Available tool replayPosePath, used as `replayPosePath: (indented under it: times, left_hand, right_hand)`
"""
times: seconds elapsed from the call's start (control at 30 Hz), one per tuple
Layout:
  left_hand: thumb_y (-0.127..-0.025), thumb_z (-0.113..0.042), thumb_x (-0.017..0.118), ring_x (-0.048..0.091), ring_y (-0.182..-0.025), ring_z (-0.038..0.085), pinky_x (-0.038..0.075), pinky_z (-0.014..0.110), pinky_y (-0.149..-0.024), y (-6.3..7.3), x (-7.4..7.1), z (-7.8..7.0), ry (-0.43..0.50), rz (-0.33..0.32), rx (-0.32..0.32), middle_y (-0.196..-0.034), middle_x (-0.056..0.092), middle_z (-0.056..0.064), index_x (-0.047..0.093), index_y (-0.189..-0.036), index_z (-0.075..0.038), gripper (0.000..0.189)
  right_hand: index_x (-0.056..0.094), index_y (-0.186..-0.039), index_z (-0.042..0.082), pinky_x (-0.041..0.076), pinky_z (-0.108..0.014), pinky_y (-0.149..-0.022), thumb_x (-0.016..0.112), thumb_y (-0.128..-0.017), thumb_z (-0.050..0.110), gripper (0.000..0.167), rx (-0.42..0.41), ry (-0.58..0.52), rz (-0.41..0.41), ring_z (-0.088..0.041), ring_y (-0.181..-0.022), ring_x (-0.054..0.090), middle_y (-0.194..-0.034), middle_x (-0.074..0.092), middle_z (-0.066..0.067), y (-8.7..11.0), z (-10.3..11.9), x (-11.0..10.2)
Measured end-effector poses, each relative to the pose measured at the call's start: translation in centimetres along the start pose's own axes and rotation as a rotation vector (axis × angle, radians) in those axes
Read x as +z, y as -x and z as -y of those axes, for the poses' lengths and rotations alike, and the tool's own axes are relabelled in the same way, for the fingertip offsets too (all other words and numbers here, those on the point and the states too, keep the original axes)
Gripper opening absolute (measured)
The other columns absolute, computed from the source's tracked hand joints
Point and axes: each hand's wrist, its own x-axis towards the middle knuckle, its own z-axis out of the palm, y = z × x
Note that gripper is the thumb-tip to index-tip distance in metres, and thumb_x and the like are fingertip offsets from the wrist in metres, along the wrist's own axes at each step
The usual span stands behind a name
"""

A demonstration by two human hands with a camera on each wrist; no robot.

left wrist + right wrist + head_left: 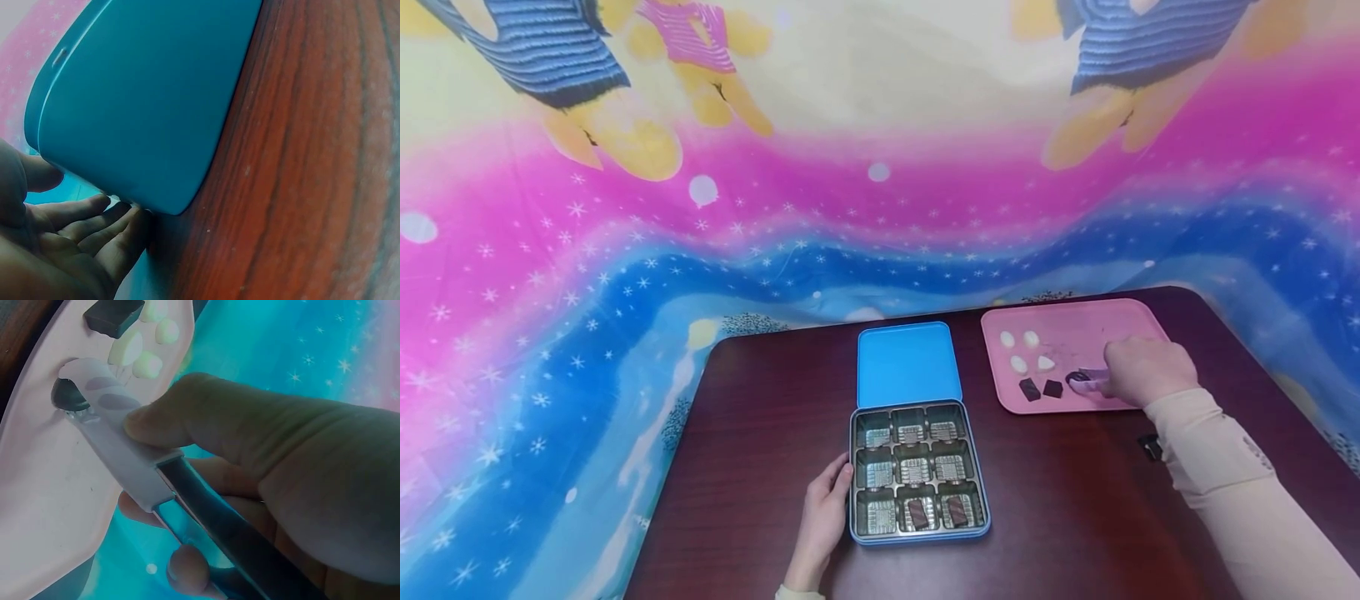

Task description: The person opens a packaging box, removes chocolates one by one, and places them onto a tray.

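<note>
My left hand [826, 508] holds the left side of a blue tin [973, 530], thumb at its upper edge and fingertips against its side in the left wrist view. The hinged lid [908, 365] lies back, open. Dark chocolate pieces [918, 513] sit in two front compartments of the divided insert. Over the pink tray [1078, 317], my right hand [1150, 371] grips small tongs [119, 425] with pale lilac tips and metal arms. A dark chocolate piece [69, 395] shows at the tongs' tips, partly hidden by them.
On the tray's left part are two dark chocolates [1052, 389] and several white egg-shaped pieces [1030, 338]. A small black object [1150, 447] lies under the right forearm. A printed cloth [880, 225] hangs behind the dark wooden table [760, 433].
</note>
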Motion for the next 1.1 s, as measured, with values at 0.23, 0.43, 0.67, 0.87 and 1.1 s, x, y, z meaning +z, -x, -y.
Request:
replayPosePath:
  times: [0.23,0.43,0.67,0.87,1.1]
  left_hand:
    - [-0.107,-0.027,0.052,0.05,-0.133,0.035,0.038,0.054,-0.112,0.1,0.0,-0.2,-0.007,0.005,-0.005,-0.137,0.059,0.023,0.051,-0.142,0.009,0.05]
    - [-0.107,-0.026,0.051,0.051,-0.132,0.034,0.039,0.054,-0.112,0.1,0.0,-0.3,0.003,0.003,-0.015,-0.136,0.06,0.023,0.05,-0.142,0.008,0.049]
    - [-0.107,-0.025,0.052,0.05,-0.133,0.034,0.038,0.054,-0.112,0.0,0.1,-0.1,0.001,-0.002,-0.014,-0.137,0.059,0.023,0.051,-0.142,0.009,0.048]
    - [-0.107,-0.024,0.052,0.05,-0.133,0.034,0.038,0.054,-0.112,0.0,0.1,-0.1,0.004,0.003,-0.016,-0.137,0.06,0.023,0.051,-0.141,0.009,0.048]
    - [-0.107,-0.021,0.052,0.051,-0.132,0.034,0.038,0.053,-0.112,-0.1,0.1,0.1,0.007,-0.002,-0.007,-0.135,0.061,0.023,0.052,-0.141,0.009,0.046]
  right_hand:
    - [0.065,-0.077,0.009,0.046,-0.049,-0.048,0.082,-0.08,0.031,0.028,0.002,0.011,-0.014,-0.023,-0.06,0.051,-0.067,0.058,-0.004,0.6,0.5,-1.0]
    - [0.067,-0.077,0.012,0.044,-0.048,-0.043,0.087,-0.076,0.029,0.026,-0.083,0.035,-0.163,-0.02,-0.055,0.049,-0.061,0.055,0.001,1.3,2.8,-2.5]
    - [0.071,-0.078,0.014,0.04,-0.038,-0.044,0.084,-0.07,0.016,0.015,-0.293,0.049,-0.373,-0.015,-0.047,0.043,-0.054,0.052,0.006,2.8,6.7,-3.4]
    - [0.071,-0.088,0.016,0.041,-0.038,-0.041,0.083,-0.074,0.021,0.018,-0.342,0.009,-0.401,-0.014,-0.047,0.045,-0.057,0.052,0.008,3.8,9.3,-3.6]
    - [0.069,-0.084,0.023,0.039,-0.032,-0.042,0.084,-0.072,0.029,0.02,-0.516,0.002,-0.421,-0.01,-0.051,0.039,-0.058,0.045,0.014,3.9,11.3,-2.6]
